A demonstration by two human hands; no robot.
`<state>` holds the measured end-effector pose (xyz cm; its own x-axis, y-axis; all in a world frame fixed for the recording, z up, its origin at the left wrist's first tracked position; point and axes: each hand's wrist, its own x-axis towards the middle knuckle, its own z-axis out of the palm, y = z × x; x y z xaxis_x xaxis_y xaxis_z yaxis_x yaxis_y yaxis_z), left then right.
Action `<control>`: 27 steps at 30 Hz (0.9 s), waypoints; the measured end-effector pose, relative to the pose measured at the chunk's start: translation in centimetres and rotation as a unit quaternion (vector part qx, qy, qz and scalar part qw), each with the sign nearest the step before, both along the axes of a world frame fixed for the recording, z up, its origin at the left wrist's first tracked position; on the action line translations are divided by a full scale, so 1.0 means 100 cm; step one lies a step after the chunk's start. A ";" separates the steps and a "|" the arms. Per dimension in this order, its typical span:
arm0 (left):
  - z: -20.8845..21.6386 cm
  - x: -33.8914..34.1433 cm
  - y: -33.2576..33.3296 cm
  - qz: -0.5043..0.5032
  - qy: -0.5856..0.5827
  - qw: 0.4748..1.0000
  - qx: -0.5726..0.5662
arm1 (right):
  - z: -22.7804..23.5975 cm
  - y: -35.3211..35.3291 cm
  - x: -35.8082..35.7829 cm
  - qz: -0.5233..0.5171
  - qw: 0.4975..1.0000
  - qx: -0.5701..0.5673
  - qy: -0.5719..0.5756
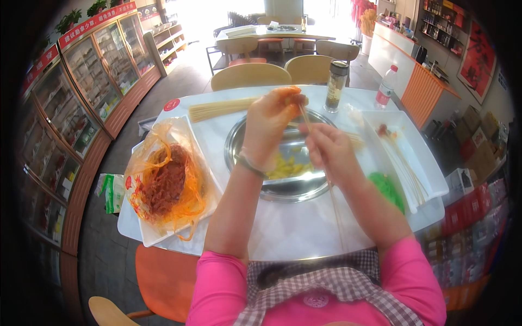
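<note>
Above a round steel bowl (231,157) my left hand (263,127) pinches a small dark red piece of meat (298,100); orange stains mark its fingertips. My right hand (333,152) is closed around a thin wooden skewer (306,117), whose upper end meets the meat. The skewer's long lower part slants down toward the near table edge. Yellow pieces (288,163) lie in the bowl, partly hidden behind my forearms. To the left, an orange-tinted plastic bag (198,198) stands open with a heap of red sliced meat (166,185) inside, set on a white tray (152,237).
Bare skewers (217,110) lie bundled behind the bowl. On the right, a long white tray (435,182) holds several skewers with meat at their tips. Beside it is a green bundle (386,190). A glass tumbler (336,87) and a plastic bottle (386,87) stand at the far edge.
</note>
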<state>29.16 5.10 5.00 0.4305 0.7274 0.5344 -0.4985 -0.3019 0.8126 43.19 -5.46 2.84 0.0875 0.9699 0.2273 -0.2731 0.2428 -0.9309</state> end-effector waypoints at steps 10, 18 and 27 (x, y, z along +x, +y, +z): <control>-0.004 0.002 0.001 0.034 0.016 0.999 0.033 | -0.003 -0.001 -0.002 0.014 1.000 -0.013 0.022; -0.010 0.008 0.004 0.109 0.036 0.985 0.129 | -0.003 0.003 -0.002 0.027 0.997 -0.014 0.066; -0.008 0.011 -0.005 0.226 0.100 0.942 0.225 | -0.004 0.008 -0.007 0.002 0.995 -0.023 0.100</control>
